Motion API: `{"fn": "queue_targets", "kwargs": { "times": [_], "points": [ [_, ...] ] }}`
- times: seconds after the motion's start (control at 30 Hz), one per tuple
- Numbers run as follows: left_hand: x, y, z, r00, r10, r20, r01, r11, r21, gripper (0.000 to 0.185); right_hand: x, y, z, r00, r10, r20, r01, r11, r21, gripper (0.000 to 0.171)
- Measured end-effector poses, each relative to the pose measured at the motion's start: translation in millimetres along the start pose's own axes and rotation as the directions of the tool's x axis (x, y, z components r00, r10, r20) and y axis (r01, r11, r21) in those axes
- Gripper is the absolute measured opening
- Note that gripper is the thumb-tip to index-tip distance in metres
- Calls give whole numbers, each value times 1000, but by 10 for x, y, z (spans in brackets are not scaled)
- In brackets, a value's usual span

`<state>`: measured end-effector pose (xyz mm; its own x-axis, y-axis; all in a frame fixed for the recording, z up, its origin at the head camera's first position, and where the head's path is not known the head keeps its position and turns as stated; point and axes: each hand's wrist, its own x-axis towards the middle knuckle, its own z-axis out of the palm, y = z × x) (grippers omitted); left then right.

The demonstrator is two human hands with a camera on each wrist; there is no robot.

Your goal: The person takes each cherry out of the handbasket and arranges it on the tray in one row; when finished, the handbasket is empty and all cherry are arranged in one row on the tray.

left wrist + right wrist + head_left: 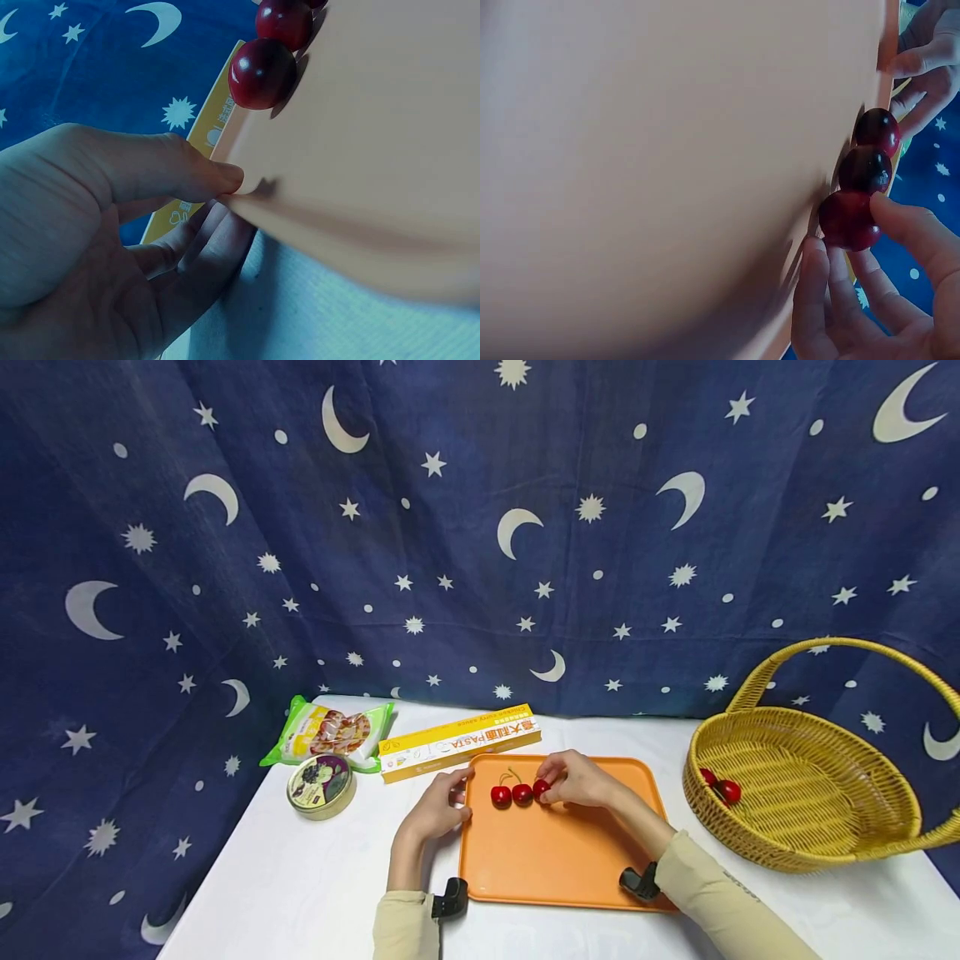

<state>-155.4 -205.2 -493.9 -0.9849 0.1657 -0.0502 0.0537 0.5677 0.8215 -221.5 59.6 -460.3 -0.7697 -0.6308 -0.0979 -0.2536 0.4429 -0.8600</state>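
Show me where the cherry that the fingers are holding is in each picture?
Head view: the held cherry is the rightmost of three in a row, at the far end of the orange tray, pinched by the right hand.
Left wrist view: not in it; only two other cherries show, at the top.
Right wrist view: the held cherry is lowest of the three, right of centre.
Shared landmark: the orange tray.

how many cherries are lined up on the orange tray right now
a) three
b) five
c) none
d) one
a: three cherries sit in a row on the orange tray; the right hand pinches the rightmost one, while the left hand holds the tray's edge.
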Motion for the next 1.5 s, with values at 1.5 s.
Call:
{"fn": "queue_targets", "kwargs": {
  "times": [1.5],
  "points": [
    [-4,-2,7,1000,-9,-5,9,1000,-30,69,-55,169,-69,992,-43,-116,37,998,-54,25]
  ]
}}
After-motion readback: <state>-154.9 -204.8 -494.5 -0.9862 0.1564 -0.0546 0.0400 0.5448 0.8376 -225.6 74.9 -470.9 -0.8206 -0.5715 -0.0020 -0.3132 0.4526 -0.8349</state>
